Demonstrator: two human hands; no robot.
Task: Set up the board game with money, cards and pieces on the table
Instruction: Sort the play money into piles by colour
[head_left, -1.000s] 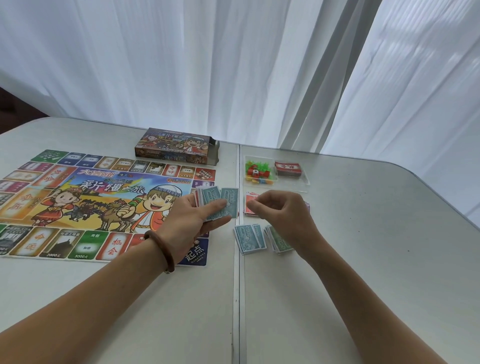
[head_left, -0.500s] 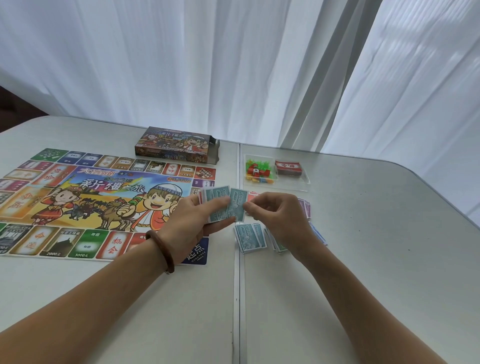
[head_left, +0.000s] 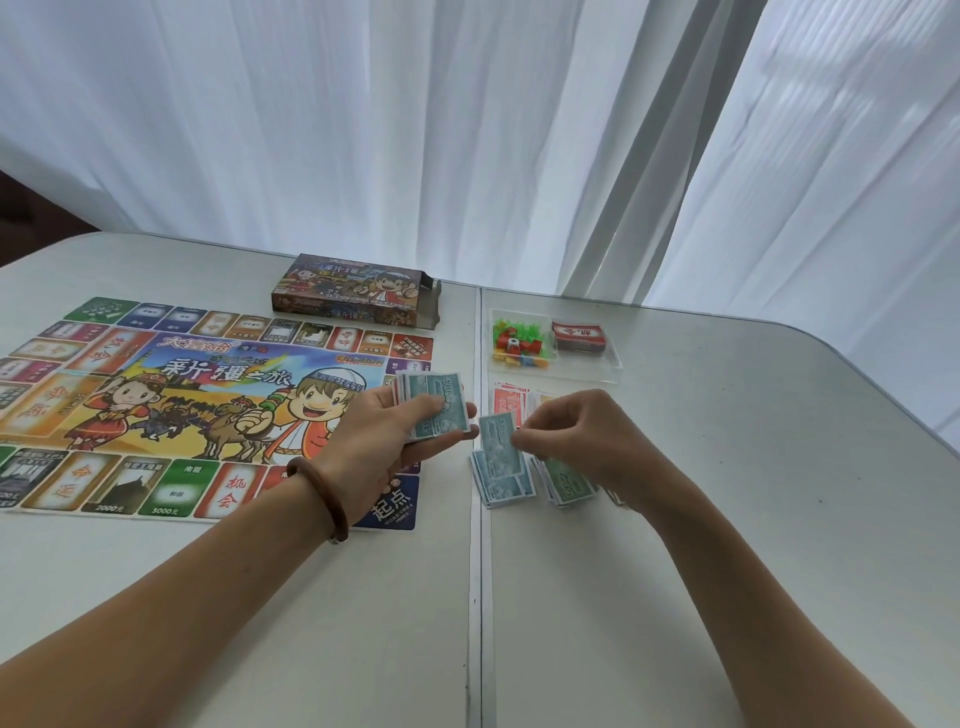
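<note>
The colourful game board (head_left: 171, 405) lies flat on the left half of the table. My left hand (head_left: 384, 431) holds a stack of paper money (head_left: 434, 400) with a teal 1000 note on top, over the board's right edge. My right hand (head_left: 576, 434) pinches a single teal note (head_left: 496, 434) just above a teal pile (head_left: 501, 480) on the table. A green pile (head_left: 569, 486) lies beside it, partly under my right hand. Red notes (head_left: 509, 400) lie behind.
The open game box (head_left: 353, 291) stands behind the board. A clear plastic tray (head_left: 608, 364) holds small coloured pieces (head_left: 517, 345) and a red card deck (head_left: 579, 335). A seam (head_left: 475, 597) splits the white table. Curtains hang behind.
My right hand took a teal note off the stack in my left hand and carried it right and down over the teal pile. My left hand stayed over the board edge.
</note>
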